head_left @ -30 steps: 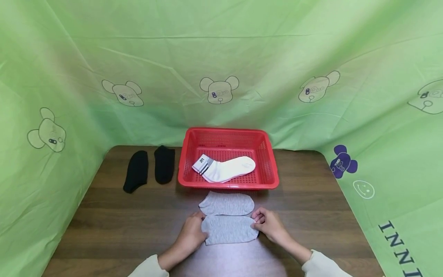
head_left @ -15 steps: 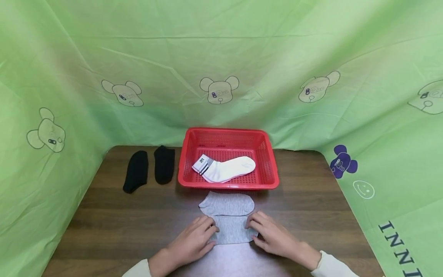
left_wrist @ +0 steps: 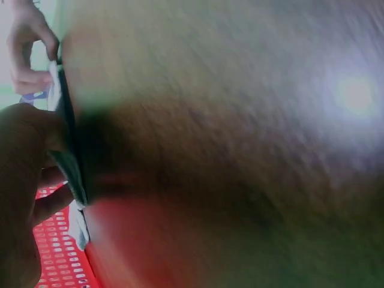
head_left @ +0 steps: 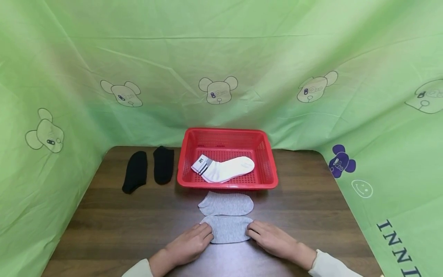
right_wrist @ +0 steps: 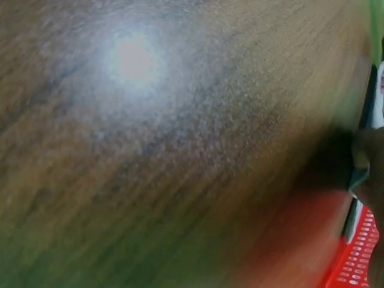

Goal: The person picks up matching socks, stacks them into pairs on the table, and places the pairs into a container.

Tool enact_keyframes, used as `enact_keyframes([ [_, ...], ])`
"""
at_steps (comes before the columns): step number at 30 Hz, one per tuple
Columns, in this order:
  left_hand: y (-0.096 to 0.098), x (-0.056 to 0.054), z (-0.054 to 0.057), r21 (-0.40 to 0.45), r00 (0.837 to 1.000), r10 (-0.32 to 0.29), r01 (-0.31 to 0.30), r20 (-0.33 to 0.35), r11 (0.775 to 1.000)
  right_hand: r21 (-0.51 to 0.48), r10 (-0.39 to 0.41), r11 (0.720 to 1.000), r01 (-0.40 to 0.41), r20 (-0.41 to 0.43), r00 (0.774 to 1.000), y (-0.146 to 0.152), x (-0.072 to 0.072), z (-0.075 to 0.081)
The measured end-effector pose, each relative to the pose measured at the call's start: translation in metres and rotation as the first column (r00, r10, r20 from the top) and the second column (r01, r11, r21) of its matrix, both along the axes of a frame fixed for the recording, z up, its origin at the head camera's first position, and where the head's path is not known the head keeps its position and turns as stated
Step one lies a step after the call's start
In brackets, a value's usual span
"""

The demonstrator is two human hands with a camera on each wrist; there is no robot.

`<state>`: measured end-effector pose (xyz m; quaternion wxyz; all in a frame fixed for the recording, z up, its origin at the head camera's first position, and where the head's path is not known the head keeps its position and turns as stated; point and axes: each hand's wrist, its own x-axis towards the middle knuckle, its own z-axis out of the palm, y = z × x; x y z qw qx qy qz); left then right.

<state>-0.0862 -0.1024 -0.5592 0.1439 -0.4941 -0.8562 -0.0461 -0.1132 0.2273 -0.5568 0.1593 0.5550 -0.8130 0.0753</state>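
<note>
Two grey ankle socks lie flat, one behind the other, in the head view. The nearer grey sock (head_left: 229, 230) has a hand at each end. My left hand (head_left: 189, 243) pinches its left end, thumb below and fingers above, as the left wrist view also shows. At the opposite end my right hand (head_left: 275, 239) pinches the fabric with curled fingers. Just beyond lies the farther grey sock (head_left: 226, 204), untouched. From the right wrist view, only a dark edge of the right hand (right_wrist: 373, 162) shows, by the sock.
Behind the grey socks stands a red plastic basket (head_left: 272, 169) with white striped socks (head_left: 225, 169) inside. To its left, a black sock (head_left: 135, 172) and another black sock (head_left: 164, 165) lie apart on the wooden table (head_left: 304, 200). Green curtain (head_left: 166, 57) surrounds the table's back and sides.
Both hands have shifted from the near sock's ends onto its top, then settled with fingers gripping its ends. The sock itself stays in place; basket and other socks are unmoved.
</note>
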Motion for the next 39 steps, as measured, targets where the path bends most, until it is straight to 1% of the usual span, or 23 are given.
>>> enact_keyframes([
  [3, 0.000, -0.001, -0.002, 0.008, 1.000, 0.006, -0.006, -0.025, 1.000, -0.012, -0.018, 1.000, 0.018, -0.016, 1.000, -0.001, -0.002, -0.002],
  [6, 0.001, -0.003, -0.002, 0.097, 1.000, 0.009, -0.009, 0.005, 0.995, -0.083, -0.025, 0.996, 0.028, 0.032, 0.999, -0.002, -0.004, -0.002],
  [9, 0.001, -0.005, 0.001, 0.215, 0.997, 0.002, -0.018, 0.075, 0.976, -0.193, -0.029, 0.980, 0.055, 0.133, 0.991, -0.002, -0.005, 0.002],
  [11, 0.001, -0.006, 0.004, 0.284, 0.991, -0.001, -0.037, 0.133, 0.958, -0.284, -0.025, 0.955, 0.086, 0.213, 0.977, -0.002, -0.005, 0.006],
  [13, 0.002, -0.007, 0.007, 0.345, 0.980, 0.003, -0.074, 0.200, 0.936, -0.365, -0.024, 0.922, 0.132, 0.287, 0.958, -0.003, -0.004, 0.011],
  [15, 0.002, -0.006, 0.011, 0.405, 0.960, 0.016, -0.132, 0.278, 0.905, -0.428, -0.029, 0.883, 0.193, 0.361, 0.932, -0.003, -0.002, 0.018],
  [16, 0.002, -0.006, 0.013, 0.436, 0.948, 0.028, -0.171, 0.317, 0.883, -0.453, -0.032, 0.863, 0.223, 0.392, 0.919, -0.004, -0.001, 0.021],
  [17, 0.002, -0.005, 0.015, 0.468, 0.930, 0.037, -0.218, 0.365, 0.856, -0.466, -0.049, 0.845, 0.263, 0.422, 0.905, -0.004, 0.000, 0.024],
  [19, 0.004, -0.005, 0.020, 0.524, 0.886, 0.053, -0.320, 0.460, 0.789, -0.484, -0.069, 0.809, 0.333, 0.485, 0.872, -0.007, 0.002, 0.031],
  [21, 0.007, -0.005, 0.026, 0.555, 0.829, 0.064, -0.427, 0.556, 0.714, -0.494, -0.076, 0.772, 0.401, 0.554, 0.829, -0.009, 0.003, 0.037],
  [22, 0.008, -0.005, 0.030, 0.564, 0.799, 0.062, -0.476, 0.599, 0.675, -0.495, -0.066, 0.749, 0.440, 0.605, 0.793, -0.011, 0.004, 0.039],
  [24, 0.011, -0.007, 0.037, 0.564, 0.731, 0.049, -0.565, 0.681, 0.602, -0.489, -0.033, 0.702, 0.518, 0.705, 0.709, -0.014, 0.004, 0.045],
  [26, 0.013, -0.010, 0.042, 0.552, 0.666, 0.026, -0.638, 0.745, 0.537, -0.452, -0.006, 0.646, 0.615, 0.803, 0.596, -0.017, 0.003, 0.050],
  [28, 0.015, -0.014, 0.046, 0.527, 0.595, -0.007, -0.707, 0.804, 0.472, -0.397, 0.000, 0.591, 0.703, 0.871, 0.492, -0.019, 0.001, 0.055],
  [30, 0.017, -0.018, 0.048, 0.496, 0.529, -0.041, -0.763, 0.848, 0.414, -0.328, -0.009, 0.544, 0.773, 0.918, 0.396, -0.021, -0.002, 0.058],
  [31, 0.018, -0.021, 0.048, 0.479, 0.501, -0.052, -0.786, 0.864, 0.390, -0.292, -0.014, 0.518, 0.804, 0.937, 0.349, -0.022, -0.003, 0.059],
  [32, 0.018, -0.023, 0.049, 0.459, 0.471, -0.062, -0.809, 0.880, 0.368, -0.261, -0.017, 0.496, 0.828, 0.951, 0.309, -0.023, -0.005, 0.060],
  [33, 0.018, -0.025, 0.049, 0.438, 0.442, -0.074, -0.827, 0.894, 0.353, -0.234, -0.015, 0.474, 0.849, 0.962, 0.273, -0.024, -0.007, 0.060],
  [34, 0.018, -0.028, 0.049, 0.421, 0.421, -0.077, -0.841, 0.904, 0.341, -0.206, -0.004, 0.452, 0.868, 0.973, 0.233, -0.024, -0.009, 0.060],
  [36, 0.017, -0.032, 0.048, 0.387, 0.386, -0.069, -0.863, 0.920, 0.325, -0.149, 0.012, 0.412, 0.899, 0.987, 0.158, -0.026, -0.012, 0.059],
  [37, 0.016, -0.034, 0.048, 0.372, 0.373, -0.061, -0.871, 0.926, 0.321, -0.125, 0.023, 0.391, 0.912, 0.992, 0.126, -0.027, -0.014, 0.058],
  [38, 0.016, -0.036, 0.046, 0.362, 0.367, -0.047, -0.876, 0.929, 0.319, -0.104, 0.042, 0.372, 0.922, 0.995, 0.095, -0.028, -0.016, 0.057],
  [39, 0.015, -0.039, 0.045, 0.353, 0.362, -0.030, -0.881, 0.932, 0.316, -0.089, 0.065, 0.354, 0.931, 0.995, 0.070, -0.028, -0.018, 0.055],
])
